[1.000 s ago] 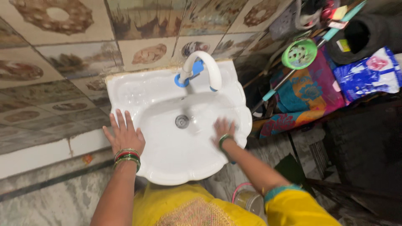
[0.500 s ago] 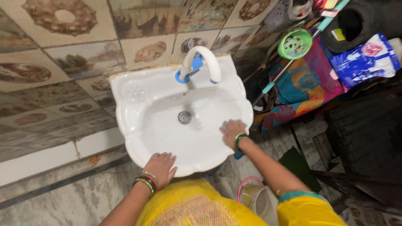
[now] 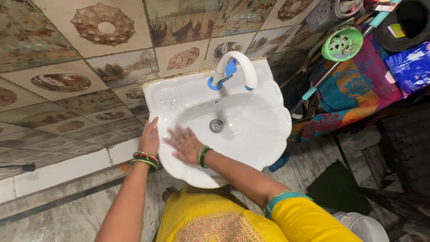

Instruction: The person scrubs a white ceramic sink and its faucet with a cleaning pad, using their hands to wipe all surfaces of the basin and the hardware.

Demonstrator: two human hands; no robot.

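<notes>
Head view: my left hand (image 3: 150, 136) grips the white washbasin (image 3: 264, 130) rim, right hand (image 3: 186, 143) spread flat inside beside it; wet glaze could let either slip.

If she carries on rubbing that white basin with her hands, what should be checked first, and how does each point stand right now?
1. Left hand braced on the washbasin rim: ok, it grips the left edge.
2. Right hand flat on the inner wall of the bowl: ok.
3. Cloth or sponge under the right palm: cannot tell, nothing shows.
4. Drain uncovered: ok.
5. Tap shut: ok, no stream visible.
6. Bangles clear of the rim: ok, just outside it.
</notes>
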